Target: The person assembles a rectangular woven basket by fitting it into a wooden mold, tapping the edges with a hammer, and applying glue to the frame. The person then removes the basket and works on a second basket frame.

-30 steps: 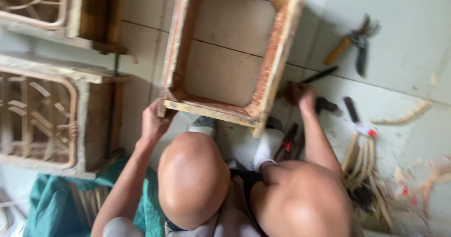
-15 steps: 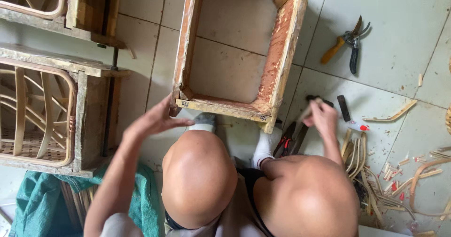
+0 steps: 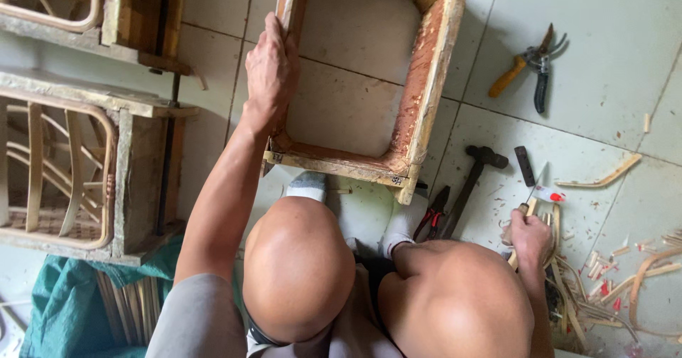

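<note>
The person squats with both bare knees filling the lower middle of the frame. The left arm stretches straight up toward the upper middle, its left hand [image 3: 272, 70] knuckles up, fingers curled over an edge. The right arm bends down at lower right, where the right hand [image 3: 528, 236] is closed in a fist around a slim handle.

Bare tiles [image 3: 611, 67] lie open beyond the hammer [image 3: 472, 184] and pruning shears [image 3: 529, 67].

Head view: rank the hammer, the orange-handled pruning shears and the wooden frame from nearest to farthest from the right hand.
From the right hand:
1. Hammer, on the floor just to its left.
2. Wooden frame, farther up-left.
3. Orange-handled pruning shears, top right, far up the floor.
</note>
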`<state>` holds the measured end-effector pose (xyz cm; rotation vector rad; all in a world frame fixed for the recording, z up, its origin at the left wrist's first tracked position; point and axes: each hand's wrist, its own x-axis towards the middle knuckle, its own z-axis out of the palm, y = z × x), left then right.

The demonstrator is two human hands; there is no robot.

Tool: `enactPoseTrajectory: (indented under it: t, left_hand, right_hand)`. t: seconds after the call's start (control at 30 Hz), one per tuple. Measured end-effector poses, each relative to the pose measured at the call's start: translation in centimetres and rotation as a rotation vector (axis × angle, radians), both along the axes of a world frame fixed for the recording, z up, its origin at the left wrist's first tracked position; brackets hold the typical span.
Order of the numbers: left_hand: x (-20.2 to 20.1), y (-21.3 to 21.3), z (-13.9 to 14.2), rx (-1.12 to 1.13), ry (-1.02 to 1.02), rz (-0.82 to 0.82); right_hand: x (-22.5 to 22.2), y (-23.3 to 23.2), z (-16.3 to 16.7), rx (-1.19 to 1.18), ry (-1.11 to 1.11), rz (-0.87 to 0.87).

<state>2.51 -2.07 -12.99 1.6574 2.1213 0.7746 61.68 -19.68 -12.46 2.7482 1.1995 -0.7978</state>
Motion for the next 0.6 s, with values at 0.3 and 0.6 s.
enactPoseTrajectory:
  t: [0.3, 0.6]
  left_hand:
    - [0.2, 2.1, 0.2, 0.104, 0.089, 0.024]
    - [-0.1, 3.6, 0.3, 0.033, 0.035, 0.02]
  right_hand:
    - [0.1, 2.6, -1.1, 0.182, -0.235, 0.409]
    - [-16.2, 1.7, 0.5, 0.639, 0.535, 0.357]
